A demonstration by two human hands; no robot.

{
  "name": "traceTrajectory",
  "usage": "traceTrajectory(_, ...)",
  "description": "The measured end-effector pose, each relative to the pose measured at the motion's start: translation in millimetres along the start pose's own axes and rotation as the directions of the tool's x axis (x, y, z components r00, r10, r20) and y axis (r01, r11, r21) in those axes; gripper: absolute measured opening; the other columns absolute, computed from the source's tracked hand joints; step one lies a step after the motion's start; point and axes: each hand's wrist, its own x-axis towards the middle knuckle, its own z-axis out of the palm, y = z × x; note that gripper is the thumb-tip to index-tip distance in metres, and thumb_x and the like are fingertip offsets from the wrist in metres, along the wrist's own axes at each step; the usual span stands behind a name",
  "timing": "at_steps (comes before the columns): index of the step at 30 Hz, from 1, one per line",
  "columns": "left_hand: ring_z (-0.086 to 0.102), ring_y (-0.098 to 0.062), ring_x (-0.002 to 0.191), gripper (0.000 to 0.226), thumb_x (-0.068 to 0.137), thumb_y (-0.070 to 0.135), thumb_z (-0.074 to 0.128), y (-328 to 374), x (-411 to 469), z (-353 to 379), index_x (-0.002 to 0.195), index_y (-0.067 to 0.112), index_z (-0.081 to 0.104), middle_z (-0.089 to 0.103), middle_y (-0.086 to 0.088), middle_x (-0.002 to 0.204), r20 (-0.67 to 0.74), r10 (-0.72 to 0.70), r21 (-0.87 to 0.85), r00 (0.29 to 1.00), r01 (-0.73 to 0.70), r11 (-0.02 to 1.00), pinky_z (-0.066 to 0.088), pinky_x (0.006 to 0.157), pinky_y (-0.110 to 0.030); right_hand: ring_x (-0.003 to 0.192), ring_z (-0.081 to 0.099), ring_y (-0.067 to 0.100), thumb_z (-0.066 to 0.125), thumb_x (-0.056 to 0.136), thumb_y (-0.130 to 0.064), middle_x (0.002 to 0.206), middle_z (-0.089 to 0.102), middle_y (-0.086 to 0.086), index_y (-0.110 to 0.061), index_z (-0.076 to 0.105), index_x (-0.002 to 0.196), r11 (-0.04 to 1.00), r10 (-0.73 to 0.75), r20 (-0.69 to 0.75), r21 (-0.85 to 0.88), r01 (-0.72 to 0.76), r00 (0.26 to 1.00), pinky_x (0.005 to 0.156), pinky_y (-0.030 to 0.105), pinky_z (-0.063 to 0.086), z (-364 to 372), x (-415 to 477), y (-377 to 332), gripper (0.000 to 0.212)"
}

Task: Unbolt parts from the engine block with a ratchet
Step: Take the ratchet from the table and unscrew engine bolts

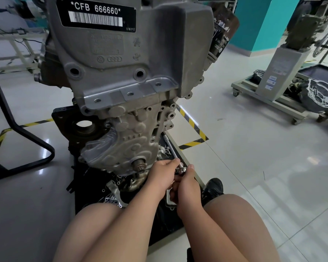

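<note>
The grey cast-metal engine block (121,103) was found standing upright on a black floor mat (159,229), with a black-and-white barcode label (96,15) fixed near its top. The chrome ratchet (181,169) was located at the block's lower right corner, near the splined steel shaft (139,165), its long slim bar running up along the block's edge. The left hand (164,175) was observed with fingers curled round the bar just behind the head. The right hand (188,188) was set with its thumb against the head, the remaining fingers curled underneath and largely hidden.
</note>
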Motion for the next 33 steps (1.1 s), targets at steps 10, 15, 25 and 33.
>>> traceTrajectory(10, 0.035, -0.008, 0.034, 0.021, 0.090, 0.026, 0.064, 2.2, -2.0, 2.1, 0.074, 0.014, 0.070, 0.046, 0.006, 0.045, -0.048, 0.011, -0.017, 0.999, -0.011, 1.000, 0.025, 0.036, -0.013, 0.036, 0.045, 0.015, 0.031, 0.101, -0.055, 0.040, 0.049, -0.001, -0.008, 0.065, 0.066, 0.995, -0.058, 0.012, -0.076, 0.058, 0.998, 0.049, 0.027, 0.035, -1.7, 4.0, 2.3, 0.067)
traceTrajectory(15, 0.029, -0.012, 0.041, 0.024, 0.090, 0.027, 0.062, 2.5, -2.1, 2.4, 0.080, 0.008, 0.072, 0.039, -0.008, 0.061, -0.054, 0.037, 0.020, 0.998, -0.036, 0.999, 0.023, 0.038, -0.016, 0.046, 0.043, 0.017, 0.048, 0.096, -0.049, 0.043, 0.045, -0.006, -0.016, 0.048, 0.056, 0.979, -0.195, -0.047, -0.071, 0.191, 0.980, 0.056, 0.033, 0.036, -2.7, 3.8, 4.1, 0.052)
traceTrajectory(25, 0.033, -0.011, 0.039, 0.024, 0.091, 0.028, 0.061, 6.1, -5.3, 2.2, 0.073, 0.017, 0.073, 0.049, -0.010, 0.069, -0.037, 0.047, 0.029, 0.998, -0.046, 0.999, 0.027, 0.039, -0.015, 0.054, 0.051, 0.012, 0.061, 0.091, -0.041, 0.064, 0.057, -0.001, -0.012, 0.056, 0.073, 0.934, -0.338, -0.095, -0.158, 0.321, 0.936, 0.052, 0.025, 0.043, -4.5, 5.5, 7.0, 0.034)
traceTrajectory(33, 0.036, -0.011, 0.040, 0.022, 0.088, 0.031, 0.066, 5.5, -5.1, 2.6, 0.079, 0.012, 0.072, 0.049, -0.007, 0.061, -0.058, 0.018, 0.008, 0.998, -0.017, 1.000, 0.027, 0.039, -0.014, 0.039, 0.045, 0.011, 0.047, 0.099, -0.046, 0.046, 0.052, -0.005, -0.014, 0.059, 0.065, 0.981, -0.193, -0.047, 0.016, 0.194, 0.980, 0.049, 0.028, 0.037, -3.0, 7.0, 6.0, 0.048)
